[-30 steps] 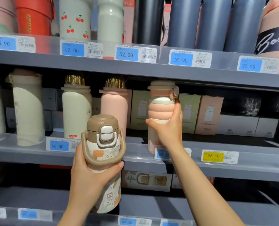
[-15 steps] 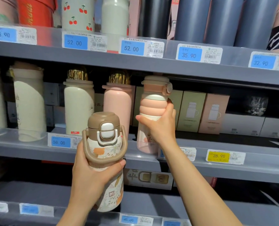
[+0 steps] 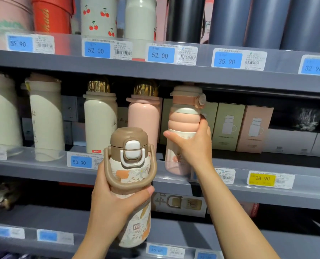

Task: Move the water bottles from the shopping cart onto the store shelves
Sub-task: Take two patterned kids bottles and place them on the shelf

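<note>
Pink bottle (image 3: 183, 128) is upright at the front edge of the middle shelf (image 3: 43, 171), just right of the pink flask (image 3: 144, 120); I can't tell if its base is actually down, since the clear lip along the shelf edge blurs it. My right hand (image 3: 193, 144) grips it round the middle, fingers curled behind, thumb across the front. My left hand (image 3: 114, 206) holds the floral bottle (image 3: 131, 184) out in front of the shelf edge, off any shelf, fingers wrapped round the body with the thumb over its loop handle. Left of the pink flask there's a cream flask (image 3: 100, 124) above the 58.00 tag (image 3: 79, 162). Boxes (image 3: 256, 128) sit at the shelf's back on the right, and there's a yellow 28.90 tag (image 3: 262, 178) on the front edge.
</note>
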`<state>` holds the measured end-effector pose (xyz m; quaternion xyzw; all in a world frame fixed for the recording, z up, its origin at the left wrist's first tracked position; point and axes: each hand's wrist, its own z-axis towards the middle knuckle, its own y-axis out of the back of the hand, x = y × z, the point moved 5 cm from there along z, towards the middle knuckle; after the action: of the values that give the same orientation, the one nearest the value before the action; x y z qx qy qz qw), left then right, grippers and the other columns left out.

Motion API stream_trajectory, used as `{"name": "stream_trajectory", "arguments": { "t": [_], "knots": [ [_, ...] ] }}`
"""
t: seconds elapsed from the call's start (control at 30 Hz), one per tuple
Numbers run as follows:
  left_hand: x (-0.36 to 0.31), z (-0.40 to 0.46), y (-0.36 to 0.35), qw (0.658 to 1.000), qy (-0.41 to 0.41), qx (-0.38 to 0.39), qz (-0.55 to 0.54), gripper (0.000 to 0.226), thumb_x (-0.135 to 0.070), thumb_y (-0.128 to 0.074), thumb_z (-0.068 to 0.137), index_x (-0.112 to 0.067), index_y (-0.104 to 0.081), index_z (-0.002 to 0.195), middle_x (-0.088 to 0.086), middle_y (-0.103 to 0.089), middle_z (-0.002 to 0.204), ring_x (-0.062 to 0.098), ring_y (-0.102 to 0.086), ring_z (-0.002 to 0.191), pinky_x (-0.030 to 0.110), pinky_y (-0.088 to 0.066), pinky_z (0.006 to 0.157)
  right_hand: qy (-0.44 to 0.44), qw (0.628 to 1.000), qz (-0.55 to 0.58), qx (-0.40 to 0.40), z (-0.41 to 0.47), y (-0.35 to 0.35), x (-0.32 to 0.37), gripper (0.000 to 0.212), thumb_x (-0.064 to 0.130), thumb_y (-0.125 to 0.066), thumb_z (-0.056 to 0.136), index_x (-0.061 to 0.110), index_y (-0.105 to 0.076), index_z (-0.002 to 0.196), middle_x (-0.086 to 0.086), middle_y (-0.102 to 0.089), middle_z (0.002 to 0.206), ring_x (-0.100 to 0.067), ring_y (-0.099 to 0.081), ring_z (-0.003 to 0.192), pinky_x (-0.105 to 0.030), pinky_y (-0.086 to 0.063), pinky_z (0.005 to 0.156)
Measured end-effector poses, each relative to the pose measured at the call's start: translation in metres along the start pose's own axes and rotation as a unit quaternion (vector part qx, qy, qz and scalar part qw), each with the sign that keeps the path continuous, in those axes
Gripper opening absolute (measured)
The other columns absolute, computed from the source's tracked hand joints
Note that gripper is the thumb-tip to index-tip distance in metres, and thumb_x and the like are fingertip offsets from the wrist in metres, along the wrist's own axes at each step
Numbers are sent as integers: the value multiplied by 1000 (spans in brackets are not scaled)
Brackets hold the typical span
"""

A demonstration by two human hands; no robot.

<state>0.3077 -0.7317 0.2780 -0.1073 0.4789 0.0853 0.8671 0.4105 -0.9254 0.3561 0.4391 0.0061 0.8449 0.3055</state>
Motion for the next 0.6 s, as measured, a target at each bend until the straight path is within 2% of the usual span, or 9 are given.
{"name": "stream_trajectory", "arguments": {
  "t": [0.1,0.2,0.23,0.3,0.37,0.4,0.43,0.5,0.6],
  "knots": [
    [-8,-2,-3,999,15,21,-29,101,-36,-86,34,-34,-48,128,-14,-69,109,5,-67,98,33,-51,83,-51,994,91,-34,-7,20,-5,100,55,-79,67,20,-30,147,0,-39,144,-15,-41,130,-40,-39,108],
    [-13,-5,-13,995,38,49,-77,96,-30,-86,34,-32,-52,124,-7,-71,110,13,-68,99,36,-52,82,-19,976,205,-71,-41,56,-2,71,41,-75,78,24,-42,138,6,-53,131,-3,-52,117,-30,-47,101],
    [-15,-7,-19,992,50,64,-98,95,-28,-86,34,-32,-53,124,-4,-71,111,15,-69,99,37,-53,82,-2,971,234,-49,-59,64,-3,65,40,-76,78,25,-46,134,6,-58,124,-1,-56,111,-25,-51,94],
    [-20,-12,-38,983,61,101,-140,87,-23,-85,37,-37,-58,119,0,-71,112,18,-69,101,37,-56,83,20,965,255,61,-98,69,-2,67,46,-76,70,32,-48,130,9,-62,119,-2,-60,108,-21,-52,83],
    [-25,-18,-63,970,63,158,-176,77,-18,-83,44,-36,-61,115,2,-71,112,19,-68,102,33,-57,81,22,951,238,196,-131,66,1,83,49,-79,63,45,-39,136,18,-57,129,-7,-58,116,-26,-52,86],
    [-28,-23,-77,961,69,189,-189,76,-15,-83,46,-32,-60,117,4,-71,111,21,-68,103,31,-57,80,17,945,226,234,-142,66,0,93,42,-83,61,51,-32,138,23,-54,132,-5,-57,118,-24,-51,87],
    [-30,-28,-91,951,81,219,-202,76,-12,-83,48,-30,-60,118,4,-72,111,21,-68,103,29,-56,78,8,945,222,239,-148,70,-3,103,32,-87,57,52,-28,139,27,-54,131,0,-56,118,-19,-50,87],
    [-36,-37,-117,928,101,280,-223,76,1,-81,53,-29,-57,119,2,-72,109,18,-68,102,24,-55,75,-4,960,218,178,-152,88,-10,117,18,-91,49,47,-26,141,29,-56,128,4,-56,117,-12,-49,85],
    [-48,-42,-151,902,77,369,-208,79,6,-77,56,-28,-49,122,-3,-71,110,11,-67,104,19,-53,77,16,979,192,68,-150,120,-16,118,14,-91,44,34,-29,142,29,-58,125,5,-57,115,-9,-47,84]
  ]
}}
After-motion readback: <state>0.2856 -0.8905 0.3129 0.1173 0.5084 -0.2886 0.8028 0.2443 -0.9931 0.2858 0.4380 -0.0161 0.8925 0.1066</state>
